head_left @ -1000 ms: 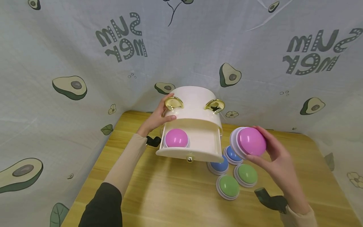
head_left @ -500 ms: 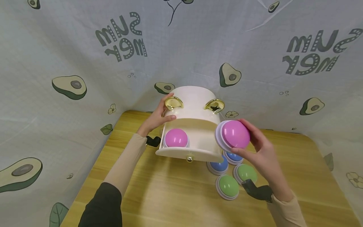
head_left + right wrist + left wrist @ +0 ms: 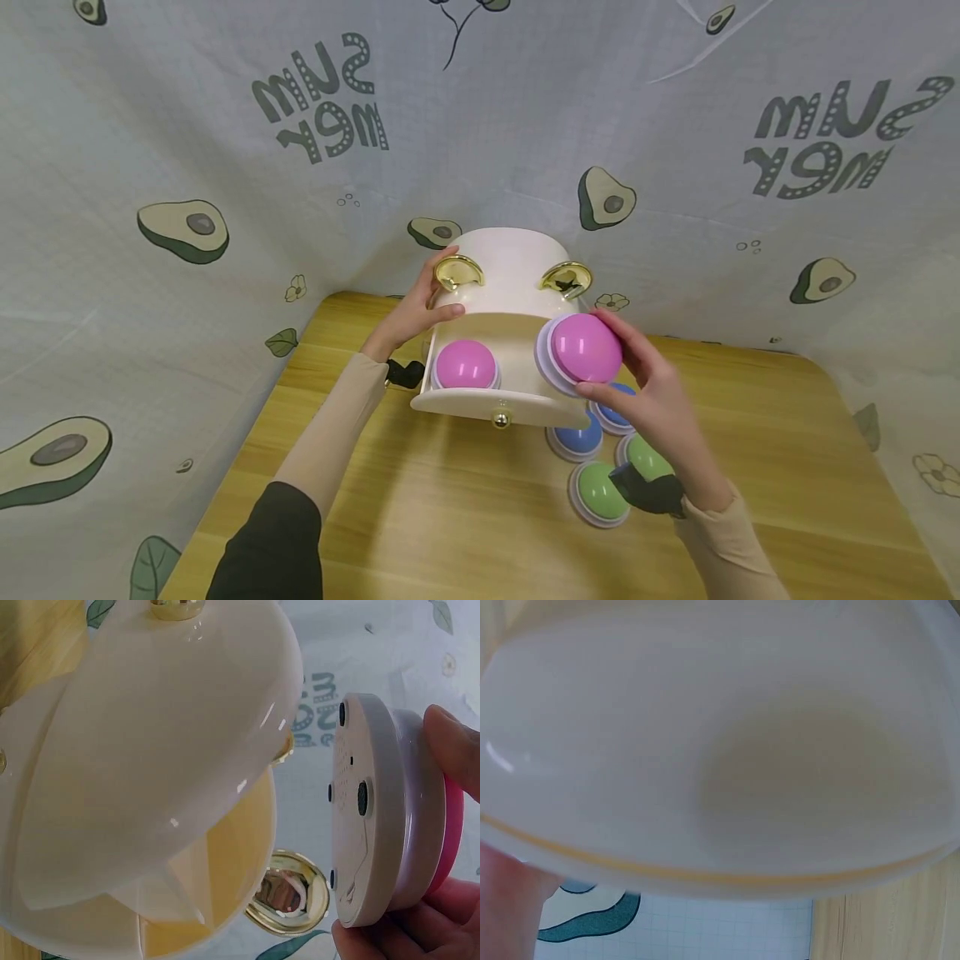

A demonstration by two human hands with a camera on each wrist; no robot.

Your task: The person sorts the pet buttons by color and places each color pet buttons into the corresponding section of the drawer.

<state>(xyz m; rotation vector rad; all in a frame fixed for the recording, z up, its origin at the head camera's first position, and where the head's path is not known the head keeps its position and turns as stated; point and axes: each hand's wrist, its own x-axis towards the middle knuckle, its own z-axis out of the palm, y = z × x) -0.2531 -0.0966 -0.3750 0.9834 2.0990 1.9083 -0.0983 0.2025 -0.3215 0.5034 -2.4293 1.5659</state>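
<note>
My left hand [image 3: 412, 317] grips the left side of a white rounded storage box [image 3: 513, 258] with gold ears, thumb on its front. Its drawer [image 3: 453, 402] is pulled out and holds a pink buzzer button [image 3: 467, 365] at the left. With thumb and fingers, my right hand [image 3: 648, 392] holds a second pink buzzer button [image 3: 587, 347] tilted, overlapping the drawer's right side in the head view. The right wrist view shows that button's white base [image 3: 367, 817] with small dark feet, apart from the drawer front [image 3: 172, 712]. Pale glossy plastic [image 3: 630, 750] fills most of the left wrist view.
Two blue buzzer buttons [image 3: 579, 440] and two green ones [image 3: 602, 490] lie on the wooden table [image 3: 450, 517], right of and in front of the drawer. An avocado-print cloth [image 3: 480, 125] hangs behind the box.
My right hand has carried the pink buzzer button leftward and slightly up, from beside the drawer to its right side. The left hand and the box stay where they were.
</note>
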